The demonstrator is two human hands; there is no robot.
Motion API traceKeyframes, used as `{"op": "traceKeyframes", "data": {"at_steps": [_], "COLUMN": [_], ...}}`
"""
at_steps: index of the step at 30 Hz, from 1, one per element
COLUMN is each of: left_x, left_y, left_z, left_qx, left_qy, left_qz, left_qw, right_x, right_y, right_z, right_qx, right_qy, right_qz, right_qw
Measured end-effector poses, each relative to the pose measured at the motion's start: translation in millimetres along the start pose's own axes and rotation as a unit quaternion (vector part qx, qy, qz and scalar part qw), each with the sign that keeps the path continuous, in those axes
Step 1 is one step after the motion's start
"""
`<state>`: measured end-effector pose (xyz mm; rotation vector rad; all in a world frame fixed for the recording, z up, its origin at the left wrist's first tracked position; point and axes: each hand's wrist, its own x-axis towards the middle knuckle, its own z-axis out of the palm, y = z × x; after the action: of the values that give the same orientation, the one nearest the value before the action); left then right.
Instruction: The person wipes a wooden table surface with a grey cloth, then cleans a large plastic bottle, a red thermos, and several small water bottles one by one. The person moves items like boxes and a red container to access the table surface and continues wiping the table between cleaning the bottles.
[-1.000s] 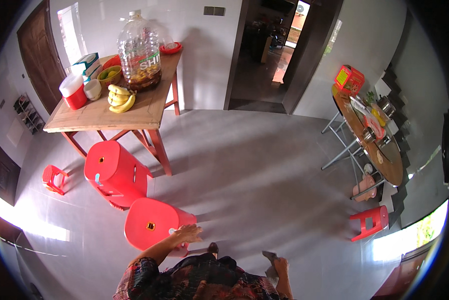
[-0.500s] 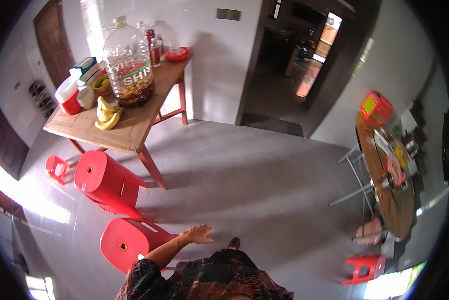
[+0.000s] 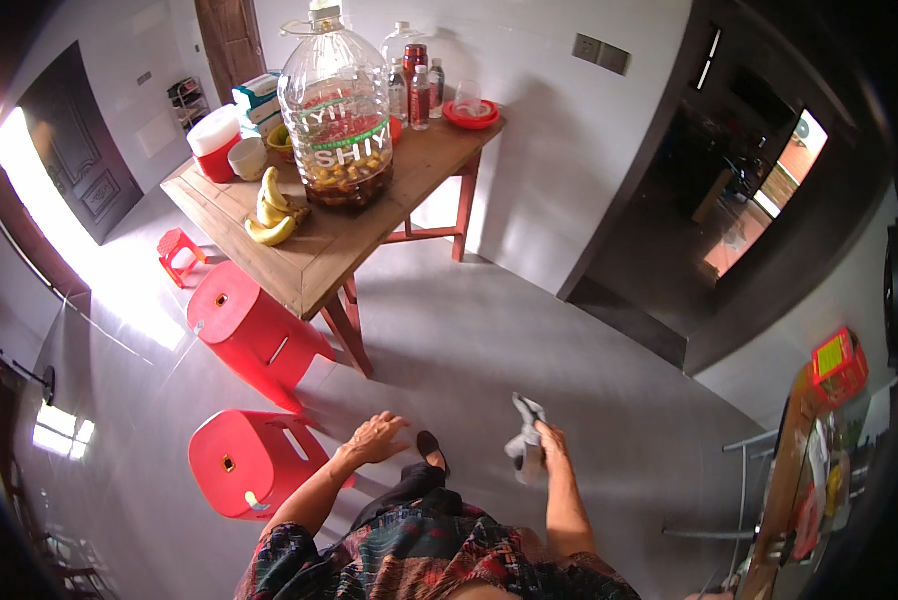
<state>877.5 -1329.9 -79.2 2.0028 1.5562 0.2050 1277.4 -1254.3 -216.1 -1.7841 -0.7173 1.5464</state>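
My left hand is held out over the floor with its fingers loosely stretched, and nothing is in it. Close beside it on the left is the nearer red plastic stool, apart from the fingers. My right hand grips a crumpled grey-and-white thing that looks like a cloth, hanging partly below the fingers. Ahead, a wooden table carries bananas near its front edge and a large clear plastic jug with dark liquid and yellowish pieces.
A second tall red stool stands against the table's near side, with a small red stool farther left. Bottles and a red plate sit at the table's back. Another wooden table is at the right, past a dark doorway.
My view has turned left, so the table and doorway sit farther right. My right hand with the cloth-like thing has come into view. A shoe shows farther forward.
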Motion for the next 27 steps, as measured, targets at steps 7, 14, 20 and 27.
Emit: {"op": "traceKeyframes", "data": {"at_steps": [7, 14, 20, 27], "left_x": [104.4, 198.4, 263.9, 307.4], "left_y": [-36.6, -31.8, -56.3, -76.5], "left_z": [-73.2, -152.1, -181.3, -181.1], "left_qx": [-0.041, 0.037, 0.052, 0.036], "left_qy": [0.2, 0.386, 0.479, 0.494], "left_qz": [0.02, -0.003, -0.121, -0.308], "left_qw": [0.979, 0.922, 0.868, 0.812], "right_x": [65.2, 113.0, 220.3, 337.6], "right_y": [-125.8, -306.4, -459.3, -577.8], "right_z": [99.7, 147.9, 228.8, 344.4], "right_qx": [0.174, 0.19, 0.168, 0.06], "right_qy": [-0.305, -0.316, -0.333, -0.368], "right_qz": [0.152, -0.047, -0.177, -0.251], "right_qw": [0.924, 0.928, 0.911, 0.893]}}
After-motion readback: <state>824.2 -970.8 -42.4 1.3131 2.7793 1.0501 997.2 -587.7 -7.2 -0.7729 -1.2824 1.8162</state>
